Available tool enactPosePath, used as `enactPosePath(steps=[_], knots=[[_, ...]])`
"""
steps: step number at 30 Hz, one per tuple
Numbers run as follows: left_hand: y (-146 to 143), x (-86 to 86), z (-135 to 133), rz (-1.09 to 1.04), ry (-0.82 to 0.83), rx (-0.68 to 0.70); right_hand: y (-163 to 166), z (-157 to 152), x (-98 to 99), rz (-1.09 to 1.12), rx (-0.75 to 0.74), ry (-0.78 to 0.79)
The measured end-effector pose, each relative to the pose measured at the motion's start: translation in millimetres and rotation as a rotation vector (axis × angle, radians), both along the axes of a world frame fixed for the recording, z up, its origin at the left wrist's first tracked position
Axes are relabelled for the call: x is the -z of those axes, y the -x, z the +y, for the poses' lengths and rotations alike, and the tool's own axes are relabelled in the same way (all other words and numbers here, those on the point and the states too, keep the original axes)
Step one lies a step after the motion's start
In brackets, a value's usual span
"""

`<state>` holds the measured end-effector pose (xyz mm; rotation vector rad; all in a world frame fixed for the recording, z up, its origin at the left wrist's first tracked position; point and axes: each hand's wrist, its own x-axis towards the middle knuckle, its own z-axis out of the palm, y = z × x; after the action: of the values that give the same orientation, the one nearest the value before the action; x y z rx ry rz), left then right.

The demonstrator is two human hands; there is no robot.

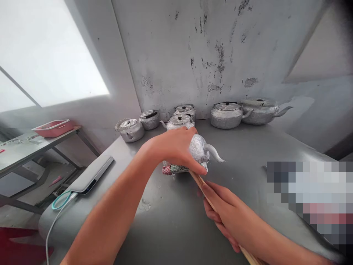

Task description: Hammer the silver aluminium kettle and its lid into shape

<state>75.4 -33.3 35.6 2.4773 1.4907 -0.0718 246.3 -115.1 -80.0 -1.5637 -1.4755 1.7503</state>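
My left hand is closed over the top of a small silver kettle in the middle of the grey table. The kettle's spout points right. A coloured woven band shows under the kettle's left side. My right hand grips a thin wooden stick, whose far end reaches the kettle just under my left thumb. The stick's near end runs out past my wrist at the lower edge.
Several more silver kettles stand in a row along the stained wall at the back. A white power bank with a teal cable lies at the table's left edge. A second table with a red tray stands at left.
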Motion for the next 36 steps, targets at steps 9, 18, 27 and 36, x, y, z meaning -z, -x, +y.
enactPosePath(steps=[9, 18, 27, 36], knots=[[-1.1, -0.8, -0.5, 0.010, -0.003, -0.010, -0.8, 3.5, -4.0, -0.036, 0.015, 0.014], [0.0, 2.9, 2.8, 0.004, -0.033, -0.001, -1.8, -2.5, 2.5, -0.032, 0.034, -0.015], [1.1, 4.6, 2.9, -0.011, -0.048, 0.009, 3.1, -0.2, -2.1, -0.038, 0.026, 0.027], [0.8, 4.1, 3.4, -0.006, -0.042, -0.001, 1.9, -1.8, -1.2, -0.007, 0.036, 0.006]])
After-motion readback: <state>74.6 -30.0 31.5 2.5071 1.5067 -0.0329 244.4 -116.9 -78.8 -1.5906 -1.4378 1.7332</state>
